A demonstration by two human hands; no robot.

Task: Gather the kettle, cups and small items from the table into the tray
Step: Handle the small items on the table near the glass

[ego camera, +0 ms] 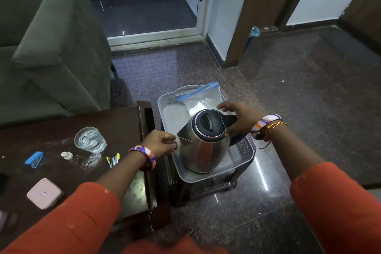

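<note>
A steel kettle (203, 146) with a black lid stands in the near end of a grey plastic tray (167, 102). My right hand (239, 118) grips its black handle. My left hand (162, 142) rests against the kettle's spout side with fingers curled. The tray sits on a dark stool to the right of the dark wooden table (61, 130). On the table are a glass of water (90, 140), a blue stapler (34, 159), a small white bottle (67, 155), several pens (113, 160) and a pink case (44, 193).
A clear zip bag with a blue seal (199, 97) lies in the tray's far end. A grey-green sofa (53, 43) stands behind the table at left. The glossy dark floor (288, 93) stretches right, toward a glass door and wooden door frames.
</note>
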